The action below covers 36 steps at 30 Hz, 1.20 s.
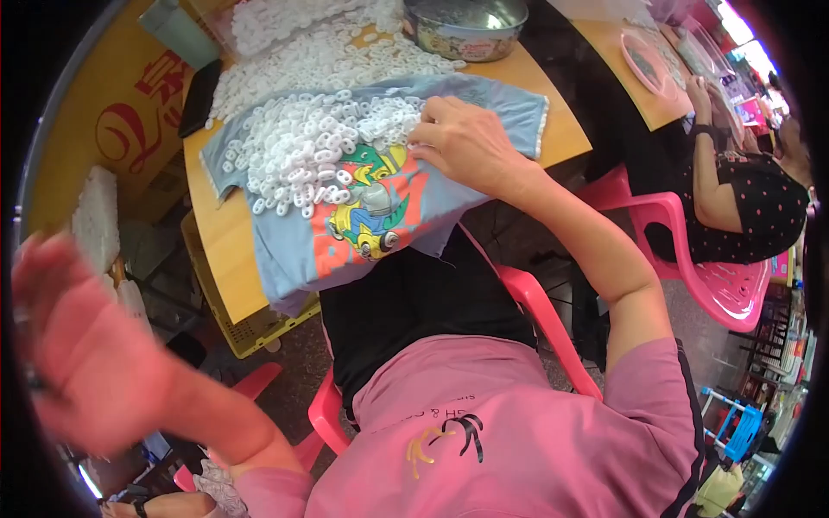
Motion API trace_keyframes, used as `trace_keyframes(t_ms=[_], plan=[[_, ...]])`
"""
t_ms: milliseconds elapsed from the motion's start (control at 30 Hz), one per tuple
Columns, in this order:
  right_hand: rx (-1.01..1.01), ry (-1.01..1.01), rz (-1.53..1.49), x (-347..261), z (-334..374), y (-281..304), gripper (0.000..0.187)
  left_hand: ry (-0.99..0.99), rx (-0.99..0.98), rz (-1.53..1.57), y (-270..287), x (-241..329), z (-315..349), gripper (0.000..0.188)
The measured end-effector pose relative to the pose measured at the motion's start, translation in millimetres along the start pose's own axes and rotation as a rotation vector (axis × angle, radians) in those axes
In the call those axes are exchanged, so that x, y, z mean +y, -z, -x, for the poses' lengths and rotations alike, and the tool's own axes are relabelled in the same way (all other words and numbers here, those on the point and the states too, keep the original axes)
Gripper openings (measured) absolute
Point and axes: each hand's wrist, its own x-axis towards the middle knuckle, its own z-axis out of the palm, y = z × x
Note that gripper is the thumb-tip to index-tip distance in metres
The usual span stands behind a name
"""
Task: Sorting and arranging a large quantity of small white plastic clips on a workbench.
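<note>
A heap of small white oval plastic pieces with two holes each (302, 147) lies on a light blue cartoon-print T-shirt (509, 104) spread over the table. At the heap's right edge, my right hand (466, 142) rests with bent fingers drawn together against the pieces. What its fingertips hold, if anything, is hidden. Away from the table, my left hand (95, 345) is raised at the far left, large and blurred. Its fingers are smeared by motion, so their pose is unclear.
Behind the shirt more white pieces (302, 60) cover the wooden table (220, 268), beside a round metal tin (466, 34). A dark phone-like slab (200, 97) lies at the left edge. A yellow crate (250, 341) stands below. To the right, another person (751, 207) sits by a pink chair (682, 233).
</note>
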Motion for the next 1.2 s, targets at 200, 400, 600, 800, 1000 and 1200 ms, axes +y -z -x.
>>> trace_keyframes(t_ms=[200, 400, 600, 800, 1000, 1200], plan=[[-0.079, 0.01, 0.068, -3, -4, 7, 0.011, 0.142, -0.019, -0.753, 12, -72, 38, 0.027], [-0.003, 0.13, 0.147, 2, -5, 0, 0.007, 0.353, -0.285, -1.173, 7, -109, 58, 0.011], [0.004, -0.287, -0.53, -9, 12, 11, 0.013, 0.415, -0.242, -1.072, -11, -147, 70, 0.01], [-0.021, -0.738, -1.358, -31, 29, 17, 0.022, 0.544, -0.011, -0.738, -36, -187, 71, 0.012], [0.073, -0.671, -1.453, -35, 33, 23, 0.025, 0.828, 0.09, -0.35, -45, -195, 67, 0.017], [0.17, -0.617, -1.512, -36, 34, 20, 0.026, 0.802, 0.162, -0.27, -51, -203, 71, 0.019]])
